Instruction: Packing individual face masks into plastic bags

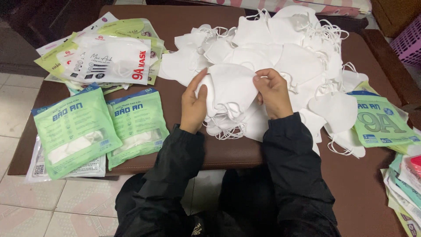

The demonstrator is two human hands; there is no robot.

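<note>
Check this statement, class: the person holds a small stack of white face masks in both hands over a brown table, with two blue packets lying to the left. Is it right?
Not quite. The head view shows the two packets are green, not blue. The rest holds: the left hand and right hand hold a small stack of white face masks over the brown table.

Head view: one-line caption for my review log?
Both hands, left hand and right hand, hold a stack of white masks above a brown table.

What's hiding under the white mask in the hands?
Under the white mask, held by the left hand and right hand, more white masks show. The brown table beneath them is covered.
</note>
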